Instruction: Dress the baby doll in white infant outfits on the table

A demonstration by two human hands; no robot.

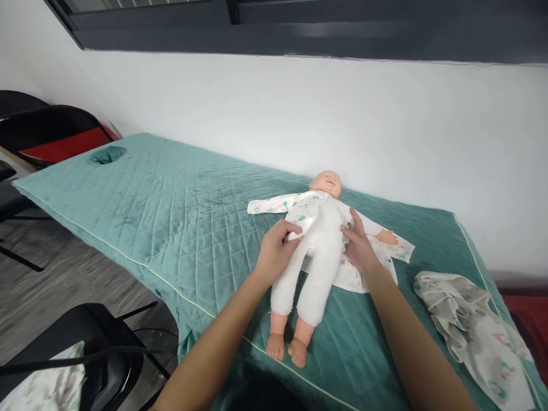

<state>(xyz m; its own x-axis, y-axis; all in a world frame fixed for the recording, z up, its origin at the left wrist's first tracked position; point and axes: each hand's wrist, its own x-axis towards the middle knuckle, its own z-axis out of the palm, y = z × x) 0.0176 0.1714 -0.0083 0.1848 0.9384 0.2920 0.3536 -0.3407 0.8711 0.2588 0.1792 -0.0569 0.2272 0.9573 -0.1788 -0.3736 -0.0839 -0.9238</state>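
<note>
A baby doll (324, 240) lies on its back on a green quilted table cover (192, 211), its head toward the wall and bare feet toward me. A white printed baby shirt (306, 211) covers one side of its chest, with one sleeve stretched out to the left. The shirt's other half spreads beneath the doll to the right, where a doll hand lies over the sleeve. My left hand (278, 251) pinches the shirt's edge at the doll's waist. Against the doll's opposite side, my right hand (358, 245) rests with fingers apart.
Crumpled printed cloth (475, 337) lies at the table's right edge. A white wall (257, 108) runs behind the table. Black chairs stand at the left, and one chair (85, 337) at lower left carries printed fabric (51, 382). The cover has a round hole (108, 154) at its far left.
</note>
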